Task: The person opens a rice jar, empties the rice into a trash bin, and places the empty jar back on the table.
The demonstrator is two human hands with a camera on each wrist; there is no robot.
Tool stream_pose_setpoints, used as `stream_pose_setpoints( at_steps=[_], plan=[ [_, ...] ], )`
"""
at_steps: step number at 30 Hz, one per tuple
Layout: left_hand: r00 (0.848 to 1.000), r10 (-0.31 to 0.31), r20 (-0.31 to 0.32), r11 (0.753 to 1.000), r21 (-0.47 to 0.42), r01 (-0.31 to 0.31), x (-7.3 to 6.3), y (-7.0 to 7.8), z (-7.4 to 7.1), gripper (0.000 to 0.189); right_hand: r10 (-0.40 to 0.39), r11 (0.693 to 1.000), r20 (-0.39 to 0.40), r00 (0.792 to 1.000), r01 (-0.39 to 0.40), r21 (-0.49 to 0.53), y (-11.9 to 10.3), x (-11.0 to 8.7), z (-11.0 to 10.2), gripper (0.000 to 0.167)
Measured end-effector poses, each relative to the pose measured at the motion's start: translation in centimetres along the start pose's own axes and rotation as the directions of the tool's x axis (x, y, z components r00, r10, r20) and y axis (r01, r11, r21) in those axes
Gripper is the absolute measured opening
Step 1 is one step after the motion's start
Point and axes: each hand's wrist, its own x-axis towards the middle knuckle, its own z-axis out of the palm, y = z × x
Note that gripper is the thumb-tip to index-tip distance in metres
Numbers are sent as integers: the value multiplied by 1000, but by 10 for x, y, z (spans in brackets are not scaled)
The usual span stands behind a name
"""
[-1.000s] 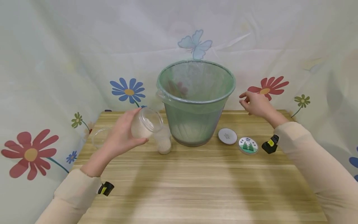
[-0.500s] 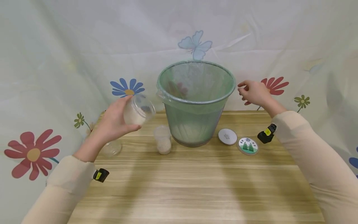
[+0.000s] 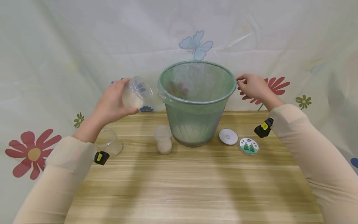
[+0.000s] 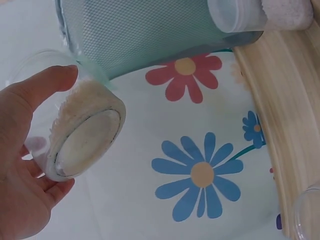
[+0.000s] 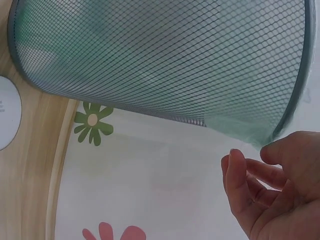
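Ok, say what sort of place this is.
Probably a staged recording booth: a pale, flower-printed sheet hangs behind and beside a light wood-grain tabletop, and a boxy black-and-yellow device sits at each wrist.

1. Mesh bin [image 3: 193, 116]: bars the direct path between left hand [image 3: 112, 102] and right hand [image 3: 254, 87].
2. Small jar [image 3: 164, 145]: obstructs low approach at bin's left.
3. Table [image 3: 193, 186], near side: passable across.

Basket [image 3: 195, 124] green mesh; grains [image 4: 87, 110] off-white; backdrop [image 3: 126, 37] flower-printed; sleeves [image 3: 67, 161] cream.
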Motion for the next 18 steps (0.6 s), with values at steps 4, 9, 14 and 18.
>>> stream_pose_setpoints(
  at_steps=[4,9,14,18],
  plan=[
    [1000,-6,6,1000,0,6,11,3,-6,95,13,1000,-5,1000,-13,7,-4,1,-1,44],
    [999,-18,31,1000,12,17,23,10,-15,96,40,998,-16,999,-40,47,-9,3,-4,47],
    [998,-23,52,999,39,20,35,20,-22,97,76,994,-21,997,-74,82,-16,5,-6,52],
    [997,-34,71,997,67,29,44,27,-27,97,103,989,-9,995,-101,112,-23,7,-8,55]
  ],
)
